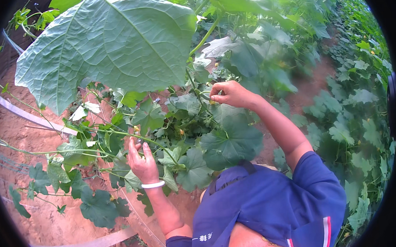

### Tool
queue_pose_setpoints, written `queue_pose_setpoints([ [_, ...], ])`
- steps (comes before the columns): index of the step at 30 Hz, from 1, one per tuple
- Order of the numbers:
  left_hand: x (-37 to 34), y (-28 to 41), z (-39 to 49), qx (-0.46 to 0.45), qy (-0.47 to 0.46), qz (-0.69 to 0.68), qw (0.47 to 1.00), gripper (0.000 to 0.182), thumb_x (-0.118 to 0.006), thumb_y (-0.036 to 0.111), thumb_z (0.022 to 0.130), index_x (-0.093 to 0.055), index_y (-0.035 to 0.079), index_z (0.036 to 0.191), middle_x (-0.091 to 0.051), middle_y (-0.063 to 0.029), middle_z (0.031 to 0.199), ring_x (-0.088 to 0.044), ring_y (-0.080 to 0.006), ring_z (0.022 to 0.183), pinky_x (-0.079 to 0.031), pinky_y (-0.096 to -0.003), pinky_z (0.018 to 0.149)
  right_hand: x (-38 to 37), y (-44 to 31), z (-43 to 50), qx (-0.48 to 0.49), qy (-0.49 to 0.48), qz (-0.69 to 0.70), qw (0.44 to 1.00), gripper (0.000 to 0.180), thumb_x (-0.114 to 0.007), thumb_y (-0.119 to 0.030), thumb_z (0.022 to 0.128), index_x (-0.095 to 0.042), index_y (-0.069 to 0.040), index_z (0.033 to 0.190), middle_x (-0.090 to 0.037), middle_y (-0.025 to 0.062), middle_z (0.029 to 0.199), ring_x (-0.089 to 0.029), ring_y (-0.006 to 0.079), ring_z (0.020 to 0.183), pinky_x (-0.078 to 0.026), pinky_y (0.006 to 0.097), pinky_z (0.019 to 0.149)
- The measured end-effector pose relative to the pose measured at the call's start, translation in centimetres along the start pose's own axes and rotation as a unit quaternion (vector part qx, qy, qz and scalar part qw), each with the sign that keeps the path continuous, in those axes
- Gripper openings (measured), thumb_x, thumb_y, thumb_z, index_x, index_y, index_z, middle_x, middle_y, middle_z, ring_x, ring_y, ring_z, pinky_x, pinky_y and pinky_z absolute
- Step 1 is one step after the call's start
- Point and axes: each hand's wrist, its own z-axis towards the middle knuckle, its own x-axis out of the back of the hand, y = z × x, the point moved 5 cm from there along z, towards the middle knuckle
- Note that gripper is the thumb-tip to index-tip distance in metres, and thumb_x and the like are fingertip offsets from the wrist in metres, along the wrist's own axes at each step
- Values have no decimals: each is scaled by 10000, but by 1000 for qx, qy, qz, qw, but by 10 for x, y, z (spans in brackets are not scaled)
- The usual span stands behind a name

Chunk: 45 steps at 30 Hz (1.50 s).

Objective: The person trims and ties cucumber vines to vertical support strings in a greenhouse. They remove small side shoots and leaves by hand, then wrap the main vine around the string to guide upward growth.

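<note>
My right hand (231, 94) is bent at the wrist, with thumb and forefinger pinched at a small curved green fruit (204, 95) on a vine. A yellow flower (212, 102) shows just under those fingertips. Lower and to the left, my left hand (141, 164) is raised palm-up below a green vine stem (149, 139), a white bangle (153, 184) on its wrist. Something small and dark shows by its fingertips, too unclear to name or to tell whether it is held. Another yellow flower (136, 128) sits just above this hand. Broad lobed leaves (232, 140) lie between the hands.
A large leaf (111, 44) hangs close to the camera and covers much of the upper left. Pale curved strips (28, 111) arch over reddish soil (56, 215) on the left. Dense leafy vines (357, 133) run along the right side.
</note>
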Motion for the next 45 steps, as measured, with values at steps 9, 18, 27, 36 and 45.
queue_pose_setpoints([
  [9,-62,120,-77,-40,-178,-192,964,316,-676,19,929,-646,-5,1242,-669,-122,1144,-619,-233,1033,-519,-372,891,20,105,-14,-73,-134,-77,985,269,-573,-233,941,-691,-36,1080,-726,150,1010,-688,319,950,-525,423,857],
  [18,-277,160,-189,-230,-668,98,701,510,-600,481,965,-608,179,1376,-594,-80,1393,-456,-281,1401,-226,-658,1189,36,198,-38,-120,-135,-152,972,262,-508,-181,961,-684,-58,1111,-717,163,1092,-664,371,1038,-512,460,914],
  [27,-257,20,-229,-73,-684,288,666,339,-646,423,939,-741,183,1158,-730,-105,1168,-656,-303,1162,-306,-621,1142,71,204,-61,-96,-109,-150,978,246,-605,-217,939,-682,-45,1097,-690,175,1091,-663,375,1043,-519,456,890],
  [36,-209,130,-81,-25,-369,-44,928,257,-690,276,947,-735,98,1127,-743,-92,1078,-706,-244,1004,-445,-497,1023,63,149,-74,-96,-230,-32,968,365,-620,-372,969,-704,-70,1155,-732,136,1055,-694,268,995,-525,379,898],
  [45,-128,195,75,18,51,-396,916,276,-716,170,973,-591,43,1183,-629,-43,1052,-592,-114,886,-504,-263,775,74,45,-37,-16,-221,8,975,380,-578,-341,1027,-657,-52,1261,-700,147,1220,-662,281,1140,-502,404,1004],
])
